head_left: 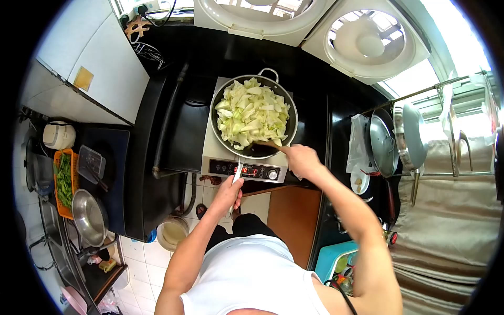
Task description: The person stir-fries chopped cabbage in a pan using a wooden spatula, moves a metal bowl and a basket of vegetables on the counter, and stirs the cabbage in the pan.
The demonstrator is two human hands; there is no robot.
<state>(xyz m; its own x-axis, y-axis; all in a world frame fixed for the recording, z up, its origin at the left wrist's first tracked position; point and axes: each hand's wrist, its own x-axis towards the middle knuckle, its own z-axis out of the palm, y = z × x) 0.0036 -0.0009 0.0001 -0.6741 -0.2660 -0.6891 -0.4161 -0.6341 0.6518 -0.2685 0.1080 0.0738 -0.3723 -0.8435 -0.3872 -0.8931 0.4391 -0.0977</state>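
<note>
A wok [295, 116] full of chopped cabbage [253, 111] sits on an induction cooker [210, 152] with lit red digits on its panel. My left hand [228, 193] is wrapped round the wok's long handle [239, 171], which points toward my body. At the wok's near right rim, my right hand [301, 158] grips a wooden spatula [274, 146]. The spatula's blade end reaches into the wok at the near edge of the cabbage, where the dark wok bottom shows. Part of its tip is hard to make out against the cabbage.
Left of me stand an orange basket [75, 181] of green vegetables, a steel bowl [89, 216] and a clear plastic container [91, 163]. On the right, pans and a lid [382, 144] hang from a rack. A bucket [172, 233] stands on the floor.
</note>
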